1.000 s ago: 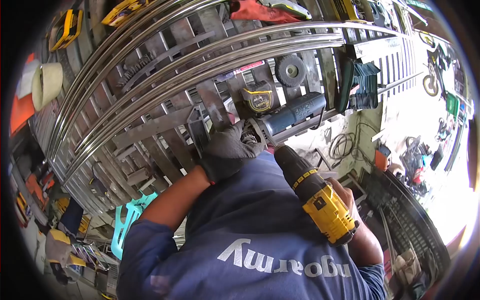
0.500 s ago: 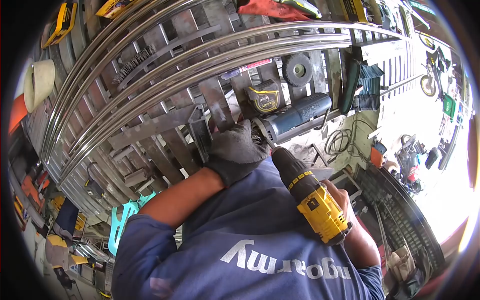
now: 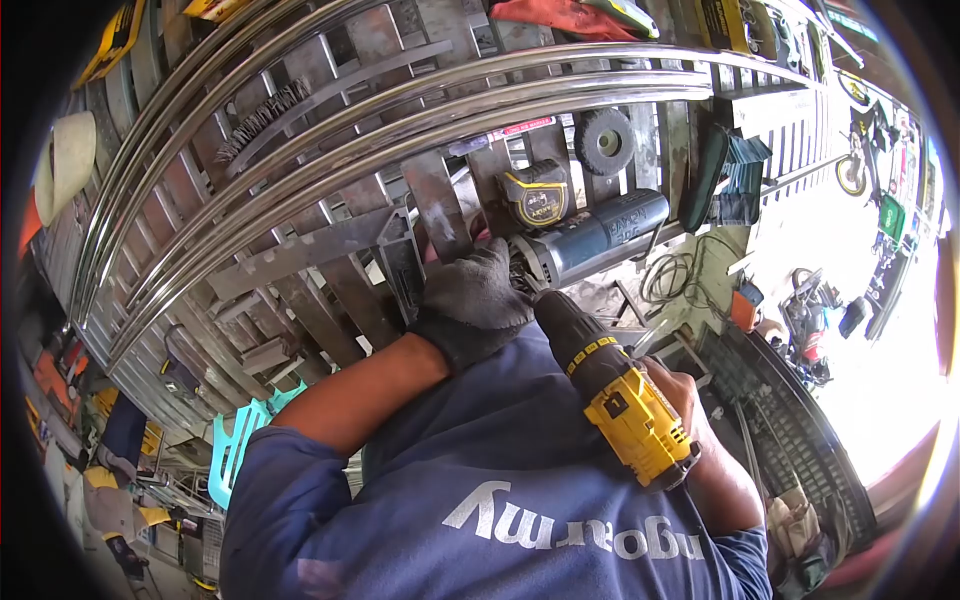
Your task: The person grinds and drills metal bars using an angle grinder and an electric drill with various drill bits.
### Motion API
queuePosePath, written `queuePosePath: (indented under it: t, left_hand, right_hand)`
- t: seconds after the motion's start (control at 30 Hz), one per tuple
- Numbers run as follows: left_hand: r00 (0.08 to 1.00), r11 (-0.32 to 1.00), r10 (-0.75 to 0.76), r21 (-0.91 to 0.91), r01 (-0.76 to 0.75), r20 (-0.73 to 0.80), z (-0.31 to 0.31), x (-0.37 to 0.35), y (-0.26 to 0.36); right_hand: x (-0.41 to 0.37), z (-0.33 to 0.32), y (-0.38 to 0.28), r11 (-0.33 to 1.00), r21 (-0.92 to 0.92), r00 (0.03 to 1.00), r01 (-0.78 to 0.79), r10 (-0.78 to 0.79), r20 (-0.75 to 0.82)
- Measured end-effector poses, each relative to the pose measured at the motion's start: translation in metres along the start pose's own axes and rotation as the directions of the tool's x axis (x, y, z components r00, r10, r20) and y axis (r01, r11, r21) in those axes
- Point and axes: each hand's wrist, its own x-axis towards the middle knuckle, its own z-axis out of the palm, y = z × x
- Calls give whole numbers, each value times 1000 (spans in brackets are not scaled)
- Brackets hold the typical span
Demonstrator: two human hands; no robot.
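My right hand [image 3: 673, 390] is closed round the grip of a yellow and black cordless drill [image 3: 628, 405], whose chuck points up and left. My left hand [image 3: 472, 292], in a dark grey glove, is curled shut just left of the chuck's tip; whatever it grips is hidden by the glove. Right beyond the gloved fingers lies a blue angle grinder [image 3: 610, 230] on the slatted metal bench [image 3: 437, 200]. A black and yellow tape measure [image 3: 537, 195] sits just above the grinder.
Long shiny metal tubes [image 3: 420, 105] curve across the bench. A round abrasive wheel [image 3: 604, 140], a wire brush [image 3: 262, 120] and a red cloth [image 3: 560, 14] rest there too. Coiled cable [image 3: 672, 278] lies on the floor at right. A turquoise plastic chair [image 3: 236, 450] stands at lower left.
The view has shifted slightly, so the bench items sit a little differently. The drill's chuck appears slightly further left, near the gloved hand. Both hands keep their closed grip.
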Motion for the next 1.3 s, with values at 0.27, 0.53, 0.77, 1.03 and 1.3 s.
queuePosePath:
  t: [0.27, 0.53, 0.77, 1.03, 1.3]
  left_hand:
    - [995, 999, -16, -36, 19, 94, -18, 4, 4]
    - [990, 998, 9, -65, 1, 143, -33, 3, 6]
    - [993, 986, -2, -164, 22, 122, -23, 5, -1]
    - [986, 973, -21, -223, 57, 163, -30, 8, -6]
    - [985, 948, -78, -294, 121, 155, -21, 8, -9]
  right_hand:
    - [15, -15, -27, 986, -164, 999, 30, -24, 41]
    - [23, -34, -43, 955, -291, 994, 62, -32, 109]
    - [35, -52, -67, 912, -408, 984, 38, 37, 173]
    - [59, -68, -94, 819, -554, 959, 148, 18, 283]
    - [77, -77, -122, 729, -660, 924, 182, 102, 368]
